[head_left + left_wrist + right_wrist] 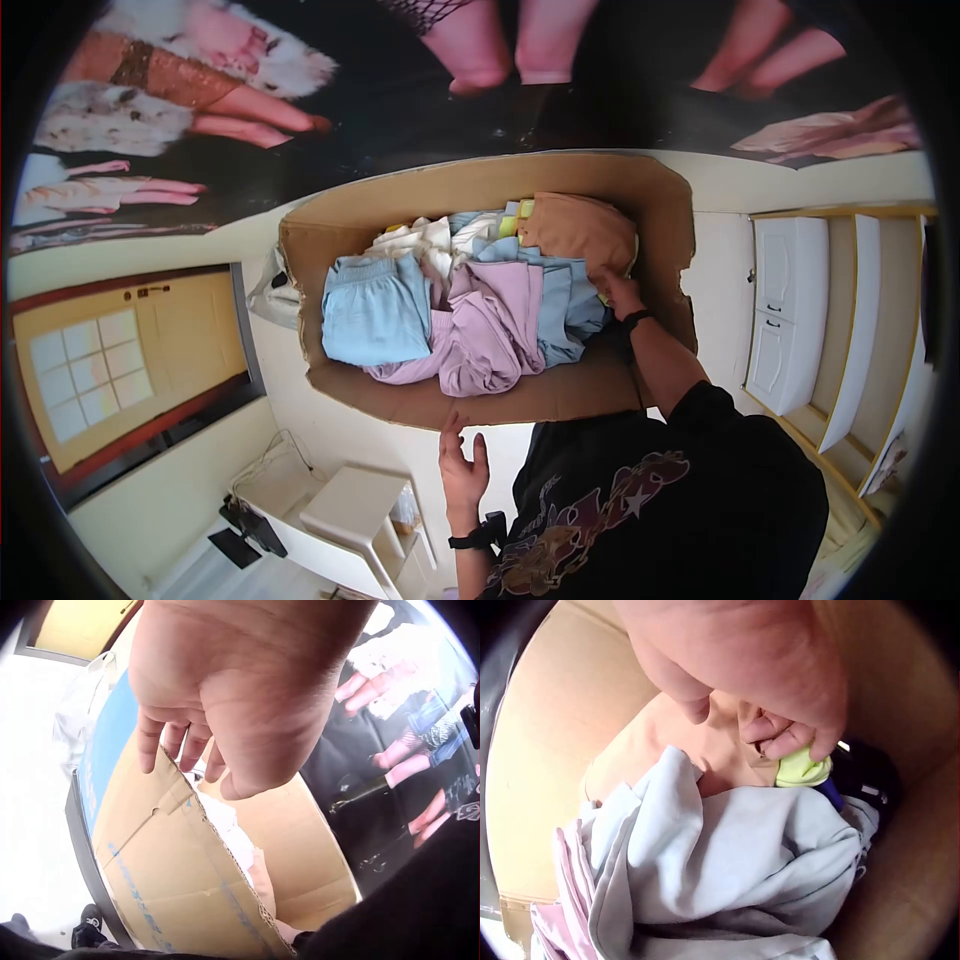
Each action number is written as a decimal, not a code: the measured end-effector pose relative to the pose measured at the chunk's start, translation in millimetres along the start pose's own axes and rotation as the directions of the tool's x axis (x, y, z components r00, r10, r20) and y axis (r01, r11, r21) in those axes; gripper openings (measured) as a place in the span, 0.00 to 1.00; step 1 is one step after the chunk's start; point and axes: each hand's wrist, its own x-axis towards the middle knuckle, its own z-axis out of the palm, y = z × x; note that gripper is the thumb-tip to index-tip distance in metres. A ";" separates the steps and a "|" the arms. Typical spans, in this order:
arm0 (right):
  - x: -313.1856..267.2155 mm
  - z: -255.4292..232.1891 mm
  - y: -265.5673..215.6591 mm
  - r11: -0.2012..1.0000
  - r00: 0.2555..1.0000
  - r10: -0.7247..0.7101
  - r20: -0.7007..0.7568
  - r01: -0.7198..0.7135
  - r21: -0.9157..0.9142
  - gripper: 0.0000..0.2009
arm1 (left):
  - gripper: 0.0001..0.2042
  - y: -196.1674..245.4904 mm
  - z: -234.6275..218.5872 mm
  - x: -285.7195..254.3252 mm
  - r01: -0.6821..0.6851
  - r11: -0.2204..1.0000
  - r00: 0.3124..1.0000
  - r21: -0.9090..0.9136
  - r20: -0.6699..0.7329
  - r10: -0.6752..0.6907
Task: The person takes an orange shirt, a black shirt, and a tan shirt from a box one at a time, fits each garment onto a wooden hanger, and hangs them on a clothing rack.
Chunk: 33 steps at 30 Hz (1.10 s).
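Note:
A big cardboard box holds folded clothes. Inside it my right hand grips the edge of a tan-brown garment; in the right wrist view its fingers curl at the cloth beside a yellow-green piece. Light blue cloth lies just below that hand. Further left in the box are a lilac garment and folded light blue shorts with a gathered waistband. My left hand is at the near side of the box, fingers loosely extended with the tips right at the rim.
Behind the box stands a dark wall with printed figures. White cabinets and shelves are at the right. A yellow door is at the left, with a white desk unit below it. A clear plastic bag sits beside the box.

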 end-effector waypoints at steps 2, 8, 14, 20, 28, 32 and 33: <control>8.0 1.8 -2.5 0.995 0.996 0.086 0.038 -0.088 0.048 0.20 | 0.18 1.9 -2.3 -1.6 0.031 0.999 0.999 -0.021 -0.032 -0.032; 20.7 8.4 -19.4 1.000 0.996 -0.020 0.083 0.019 0.014 0.14 | 0.16 -4.1 1.5 -38.3 0.113 0.990 0.987 -0.084 -0.105 -0.122; 33.5 9.2 -73.2 0.873 0.819 -0.410 0.402 0.225 0.433 0.07 | 0.15 -11.2 18.3 -84.1 0.188 0.965 0.957 -0.180 -0.185 -0.221; -163.8 46.0 -165.1 0.001 -0.076 -0.883 0.462 0.987 0.163 0.13 | 0.14 -34.5 32.3 -129.5 0.128 0.952 0.937 -0.276 -0.280 -0.207; -451.8 53.9 -103.0 0.510 -0.287 -0.220 0.932 0.781 0.361 0.05 | 0.26 -67.5 5.4 -203.7 -0.124 0.706 0.871 -0.697 -0.417 -0.259; -555.7 43.5 -4.2 0.226 -0.687 0.180 0.704 0.726 0.650 0.19 | 0.34 -68.1 -12.3 -250.5 -0.435 0.346 0.756 -0.831 -0.546 -0.362; -565.3 43.0 13.8 0.241 -0.695 0.220 0.684 0.718 0.652 0.19 | 0.35 -65.8 -16.2 -252.7 -0.508 0.157 0.777 -0.847 -0.529 -0.341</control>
